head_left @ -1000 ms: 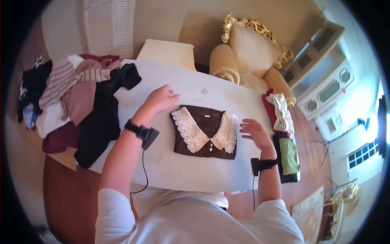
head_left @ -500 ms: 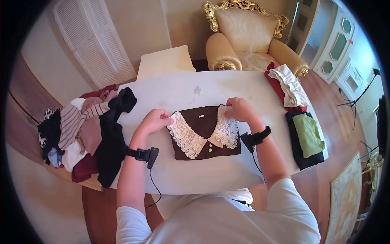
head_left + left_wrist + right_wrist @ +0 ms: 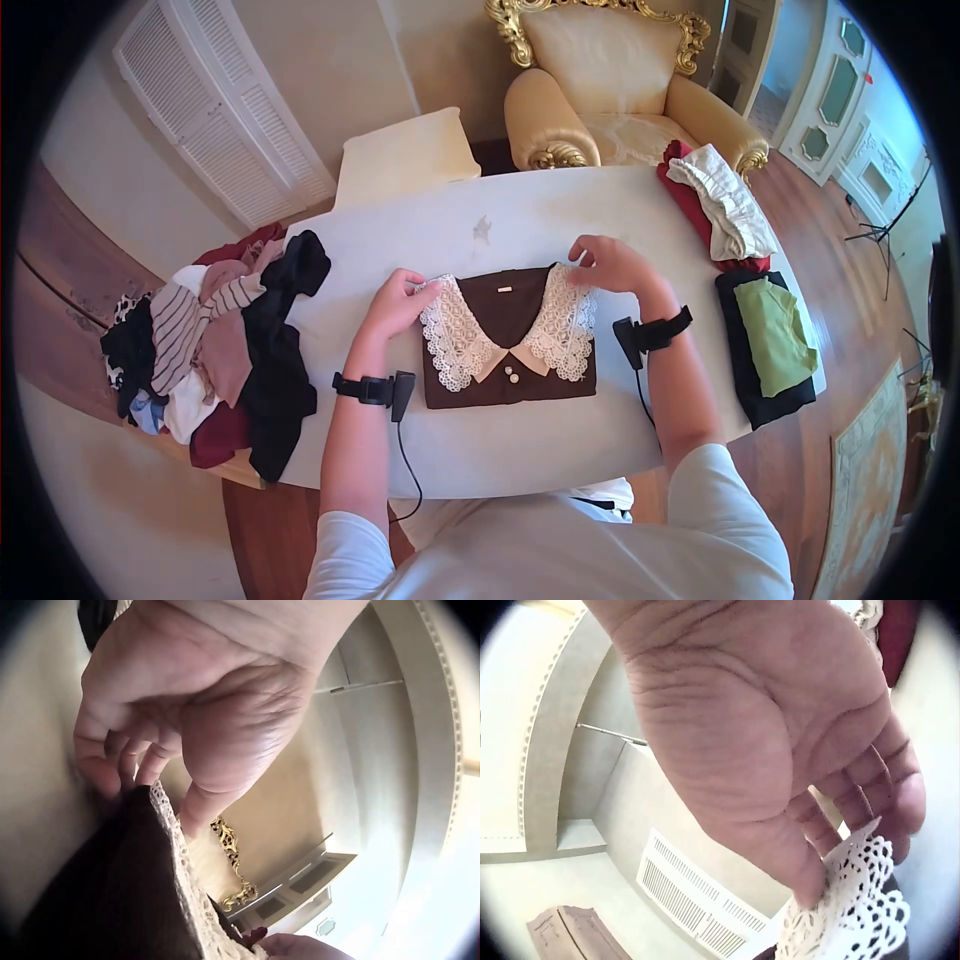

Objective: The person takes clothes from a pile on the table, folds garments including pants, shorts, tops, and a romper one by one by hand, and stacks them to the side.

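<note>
A folded brown garment (image 3: 505, 315) with a wide white lace collar and pearl-like buttons lies on the white table (image 3: 480, 450). At the collar's upper left corner, the left hand (image 3: 400, 300) pinches the lace edge; the left wrist view shows the thumb of that hand (image 3: 195, 705) on one side and fingers on the other. The right hand (image 3: 615, 268) is at the upper right corner, where the lace (image 3: 847, 907) lies between the thumb and curled fingers of this hand (image 3: 765, 735) in the right wrist view.
A heap of mixed clothes (image 3: 225, 345) covers the table's left end. Along the right edge lie a white garment (image 3: 730, 205) over red cloth and a green one (image 3: 772, 335) on black. Beyond the table stand a stool (image 3: 405, 155) and a gold armchair (image 3: 600, 70).
Both hands have come in from either side of the garment to its collar's upper corners, and have stayed there since half a second ago. The head view has shifted.
</note>
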### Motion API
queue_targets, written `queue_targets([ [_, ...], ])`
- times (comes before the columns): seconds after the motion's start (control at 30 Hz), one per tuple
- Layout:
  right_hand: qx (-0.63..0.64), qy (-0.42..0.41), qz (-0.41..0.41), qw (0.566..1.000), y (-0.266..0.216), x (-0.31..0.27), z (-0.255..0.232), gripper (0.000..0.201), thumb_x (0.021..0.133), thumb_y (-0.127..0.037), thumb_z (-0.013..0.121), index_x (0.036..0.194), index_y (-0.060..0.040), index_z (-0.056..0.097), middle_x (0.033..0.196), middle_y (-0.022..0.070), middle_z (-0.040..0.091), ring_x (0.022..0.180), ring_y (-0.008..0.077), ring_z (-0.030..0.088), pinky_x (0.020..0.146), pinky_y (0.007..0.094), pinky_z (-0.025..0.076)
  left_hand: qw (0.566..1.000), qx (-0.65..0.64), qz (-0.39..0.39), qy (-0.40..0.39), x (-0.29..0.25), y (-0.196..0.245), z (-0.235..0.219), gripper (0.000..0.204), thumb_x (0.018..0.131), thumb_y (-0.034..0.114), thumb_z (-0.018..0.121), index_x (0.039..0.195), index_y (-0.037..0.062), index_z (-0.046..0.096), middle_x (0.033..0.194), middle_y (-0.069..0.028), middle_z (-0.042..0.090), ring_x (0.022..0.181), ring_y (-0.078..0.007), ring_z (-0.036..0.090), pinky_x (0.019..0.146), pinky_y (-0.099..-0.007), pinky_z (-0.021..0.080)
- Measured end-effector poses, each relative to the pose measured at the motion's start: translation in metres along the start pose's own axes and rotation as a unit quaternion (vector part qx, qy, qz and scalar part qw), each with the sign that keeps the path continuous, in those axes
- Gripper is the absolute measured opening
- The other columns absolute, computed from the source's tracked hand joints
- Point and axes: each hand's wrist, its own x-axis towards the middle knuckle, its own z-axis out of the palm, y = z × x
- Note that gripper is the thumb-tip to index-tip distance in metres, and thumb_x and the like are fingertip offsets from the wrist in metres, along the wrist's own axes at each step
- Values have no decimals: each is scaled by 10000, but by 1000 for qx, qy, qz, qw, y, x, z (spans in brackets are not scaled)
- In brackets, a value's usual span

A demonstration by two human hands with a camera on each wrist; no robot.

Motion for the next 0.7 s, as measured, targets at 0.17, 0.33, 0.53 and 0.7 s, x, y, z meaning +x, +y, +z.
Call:
queue_targets([
  [0.17, 19, -37, -21, 999, -9, 2, -9, 301, 806, -199, 768, 1041, -21, 708, 924, 134, 739, 845, 258, 707, 772, 365, 552, 992, -102, 29, -71, 8, -22, -5, 327, 898, 248, 786, 1062, 6, 641, 935, -35, 676, 806, -110, 631, 698, -274, 516],
  [0.33, 210, -29, -50, 976, -1, 4, -12, 195, 842, -55, 773, 1007, -8, 680, 842, 14, 671, 789, 88, 625, 739, 269, 518, 977, -196, 22, -82, 8, -21, -9, 239, 890, 182, 760, 1032, 32, 640, 924, -13, 663, 815, -93, 607, 724, -271, 493],
  [0.53, 141, -8, 12, 990, 3, 10, 2, 229, 845, -83, 791, 1036, -13, 684, 852, 13, 669, 785, 103, 635, 741, 274, 523, 982, -166, 24, -87, 2, -11, -5, 186, 933, 147, 716, 1077, 54, 643, 952, -2, 672, 865, -83, 621, 763, -256, 495],
  [0.7, 169, -47, -21, 984, 5, 9, -8, 248, 846, -119, 779, 1045, 0, 693, 869, 38, 699, 783, 128, 643, 721, 292, 525, 973, -198, 69, -92, 5, -17, 0, 189, 970, 159, 708, 1090, 27, 647, 944, 0, 677, 857, -67, 616, 776, -255, 505],
])
